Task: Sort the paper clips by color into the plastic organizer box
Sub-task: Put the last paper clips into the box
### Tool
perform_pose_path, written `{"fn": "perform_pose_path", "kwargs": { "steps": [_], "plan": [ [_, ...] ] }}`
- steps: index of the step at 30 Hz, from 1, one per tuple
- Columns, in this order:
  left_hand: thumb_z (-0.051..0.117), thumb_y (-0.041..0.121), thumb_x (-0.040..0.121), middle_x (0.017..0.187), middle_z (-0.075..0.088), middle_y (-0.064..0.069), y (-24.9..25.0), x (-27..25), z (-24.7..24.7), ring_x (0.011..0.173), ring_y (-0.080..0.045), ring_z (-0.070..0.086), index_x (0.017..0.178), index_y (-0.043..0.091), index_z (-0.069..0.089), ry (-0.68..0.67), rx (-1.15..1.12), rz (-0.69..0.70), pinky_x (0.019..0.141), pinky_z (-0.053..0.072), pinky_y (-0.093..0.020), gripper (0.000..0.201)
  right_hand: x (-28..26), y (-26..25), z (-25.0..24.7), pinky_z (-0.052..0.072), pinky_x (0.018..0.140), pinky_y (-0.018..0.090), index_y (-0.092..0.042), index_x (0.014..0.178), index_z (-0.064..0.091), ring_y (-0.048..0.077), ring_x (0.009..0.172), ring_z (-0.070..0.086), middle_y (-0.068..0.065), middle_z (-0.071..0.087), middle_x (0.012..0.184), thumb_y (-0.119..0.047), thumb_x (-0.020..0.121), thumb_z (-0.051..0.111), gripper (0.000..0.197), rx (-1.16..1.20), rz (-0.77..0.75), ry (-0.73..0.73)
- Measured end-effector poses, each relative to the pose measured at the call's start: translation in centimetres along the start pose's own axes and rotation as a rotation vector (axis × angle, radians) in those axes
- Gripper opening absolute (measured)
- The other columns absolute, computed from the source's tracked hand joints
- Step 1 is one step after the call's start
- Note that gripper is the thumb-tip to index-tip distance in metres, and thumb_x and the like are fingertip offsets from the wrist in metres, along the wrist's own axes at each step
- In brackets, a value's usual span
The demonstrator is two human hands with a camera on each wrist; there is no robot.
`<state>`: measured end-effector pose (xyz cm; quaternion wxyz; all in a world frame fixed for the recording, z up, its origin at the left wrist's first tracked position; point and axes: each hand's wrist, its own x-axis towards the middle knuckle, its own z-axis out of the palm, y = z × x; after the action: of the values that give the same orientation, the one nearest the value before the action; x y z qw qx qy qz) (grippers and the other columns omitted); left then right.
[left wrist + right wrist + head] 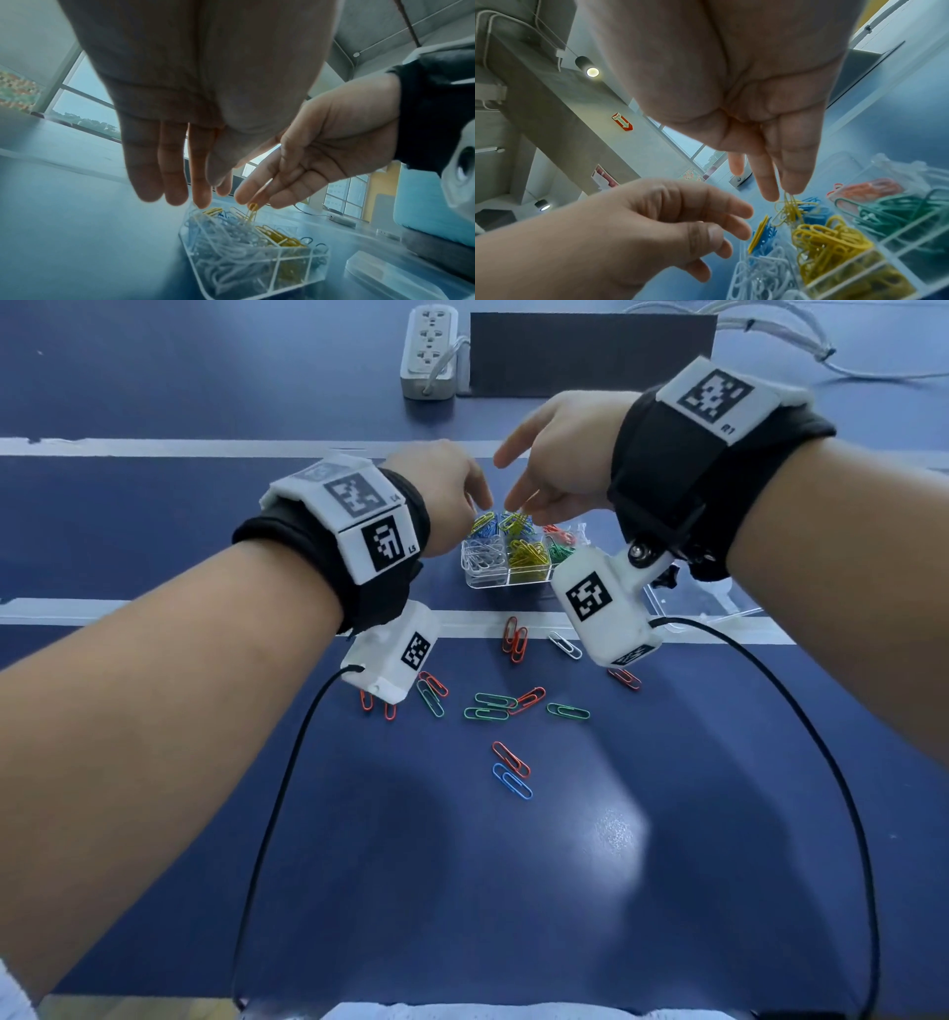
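Note:
The clear organizer box (480,581) (295,270) (890,241) holds white, yellow and green clips in its near compartments, blue and red ones behind. Both hands hover over its back row. My right hand (518,503) (782,192) (257,200) pinches a small bunch of yellow paper clips (789,210) (252,211) above the blue compartment. My left hand (480,503) (185,198) (731,221) hangs just beside it, fingers relaxed and holding nothing. One yellow clip (758,233) lies on the blue ones. Loose red (515,639), green (490,706), white (565,645) and blue clips (512,780) lie on the table nearer me.
A clear lid (698,603) lies to the right of the box. A power strip (430,349) and a dark board (590,354) stand at the back, with cables at far right. Black wrist-camera cords hang over the near table.

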<state>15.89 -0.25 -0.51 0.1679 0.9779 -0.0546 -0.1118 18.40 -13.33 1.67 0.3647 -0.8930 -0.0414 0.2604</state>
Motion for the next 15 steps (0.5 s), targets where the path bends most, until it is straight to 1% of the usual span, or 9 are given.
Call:
{"fn": "perform_pose_path", "kwargs": {
  "steps": [2,3,5,7,9,11,12,14,15],
  "plan": [
    [0.041,0.003,0.089,0.123,0.062,-0.001,0.1,-0.1,0.1,0.113,-0.022,0.056,0.116,0.025,0.064,-0.037,0.078,0.015,0.097,0.045,-0.033,0.042,-0.1,-0.1,0.1,0.055,0.083,0.038,-0.015,0.115,0.059,0.024,0.085,0.061,0.010,0.069,0.094,-0.001,0.094,0.040,0.032,0.015,0.026,0.083],
    [0.041,0.002,0.090,0.126,0.060,-0.001,0.2,-0.1,0.2,0.115,-0.023,0.055,0.117,0.026,0.064,-0.054,0.111,0.022,0.097,0.045,-0.033,0.044,-0.2,-0.2,0.2,0.056,0.086,0.039,-0.018,0.112,0.061,0.023,0.089,0.064,0.007,0.070,0.095,-0.001,0.094,0.043,0.031,-0.040,0.018,0.105],
    [0.039,-0.001,0.089,0.130,0.056,-0.003,0.4,-0.1,0.3,0.117,-0.024,0.053,0.120,0.028,0.062,-0.083,0.145,0.035,0.097,0.045,-0.034,0.048,0.0,0.1,0.5,0.055,0.090,0.040,-0.018,0.115,0.061,0.021,0.097,0.068,0.005,0.071,0.097,-0.001,0.092,0.048,0.031,-0.104,0.010,0.110],
    [0.038,-0.002,0.088,0.132,0.054,-0.004,0.4,-0.1,0.3,0.119,-0.024,0.051,0.121,0.029,0.061,-0.099,0.156,0.044,0.097,0.044,-0.034,0.051,-0.1,0.3,0.8,0.054,0.092,0.040,-0.016,0.120,0.060,0.021,0.094,0.067,0.004,0.069,0.088,-0.001,0.093,0.048,0.034,-0.104,0.006,0.092],
    [0.038,-0.001,0.088,0.132,0.053,-0.006,0.4,-0.1,0.3,0.119,-0.026,0.050,0.121,0.028,0.059,-0.085,0.151,0.060,0.096,0.042,-0.035,0.049,-0.3,0.4,0.9,0.053,0.093,0.038,-0.016,0.122,0.059,0.018,0.089,0.065,0.000,0.065,0.077,-0.002,0.092,0.049,0.035,-0.147,-0.005,0.095],
    [0.039,0.003,0.089,0.126,0.055,-0.005,0.3,-0.3,0.2,0.115,-0.025,0.052,0.119,0.029,0.059,-0.056,0.135,0.068,0.094,0.042,-0.035,0.045,-0.7,0.4,0.8,0.054,0.091,0.038,-0.017,0.119,0.061,0.018,0.085,0.064,-0.002,0.063,0.074,-0.002,0.092,0.049,0.034,-0.134,-0.026,0.124],
    [0.040,0.005,0.089,0.120,0.056,-0.003,0.2,-0.5,0.2,0.112,-0.025,0.053,0.118,0.029,0.059,-0.038,0.127,0.065,0.092,0.043,-0.035,0.042,-1.1,0.3,0.7,0.055,0.090,0.038,-0.018,0.116,0.063,0.018,0.087,0.066,0.000,0.066,0.078,-0.003,0.091,0.049,0.032,-0.143,-0.047,0.140],
    [0.044,0.011,0.089,0.104,0.056,0.000,-0.3,-0.9,0.0,0.099,-0.022,0.053,0.112,0.027,0.062,-0.002,0.105,0.061,0.086,0.043,-0.032,0.033,-2.2,0.1,0.5,0.056,0.086,0.037,-0.023,0.102,0.066,0.020,0.090,0.068,0.002,0.069,0.088,-0.003,0.088,0.046,0.032,-0.215,-0.105,0.170],
    [0.048,0.015,0.089,0.098,0.055,0.002,-0.6,-1.2,-0.1,0.093,-0.020,0.052,0.108,0.025,0.064,0.006,0.089,0.062,0.083,0.042,-0.029,0.027,-2.9,0.1,0.6,0.056,0.083,0.033,-0.026,0.096,0.067,0.020,0.086,0.067,0.000,0.069,0.084,-0.005,0.086,0.046,0.032,-0.280,-0.140,0.180]
  ]
}}
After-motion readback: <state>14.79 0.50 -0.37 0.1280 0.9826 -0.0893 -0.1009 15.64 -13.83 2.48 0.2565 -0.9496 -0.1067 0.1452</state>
